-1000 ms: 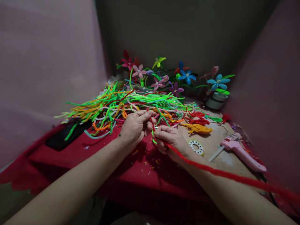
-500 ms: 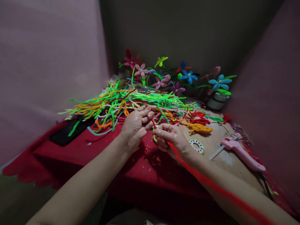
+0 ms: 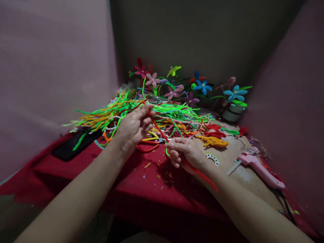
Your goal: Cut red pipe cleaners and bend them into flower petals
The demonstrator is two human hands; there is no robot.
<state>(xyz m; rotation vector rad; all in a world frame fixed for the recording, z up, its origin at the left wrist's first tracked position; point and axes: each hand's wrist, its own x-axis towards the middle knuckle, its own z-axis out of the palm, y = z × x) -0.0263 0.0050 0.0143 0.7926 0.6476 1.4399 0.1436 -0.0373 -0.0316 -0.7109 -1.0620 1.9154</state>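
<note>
A fuzzy red pipe cleaner (image 3: 158, 127) runs between my two hands above the table. My left hand (image 3: 135, 126) pinches it near its upper end. Lower and to the right, my right hand (image 3: 186, 152) grips it between thumb and fingers, and its free tail hangs over the right wrist. Behind my hands lies a heap of green, orange, white and red pipe cleaners (image 3: 174, 109). Pliers (image 3: 149, 147) with red and yellow handles rest on the red cloth between the hands, their jaws pointing toward my right hand.
Pipe-cleaner flowers (image 3: 204, 87) stand along the back, with a jar (image 3: 233, 112) at right. A pink glue gun (image 3: 262, 172), a white ring-shaped spool (image 3: 213, 159) and bundled yellow loops (image 3: 214, 141) lie on a board. A dark phone-like slab (image 3: 67, 150) sits at left. Scraps dot the red cloth (image 3: 152, 184).
My left hand has moved left and up, away from my right hand, so more red pipe cleaner spans between them. The trailing tail has grown shorter. The pliers' handles have come into view.
</note>
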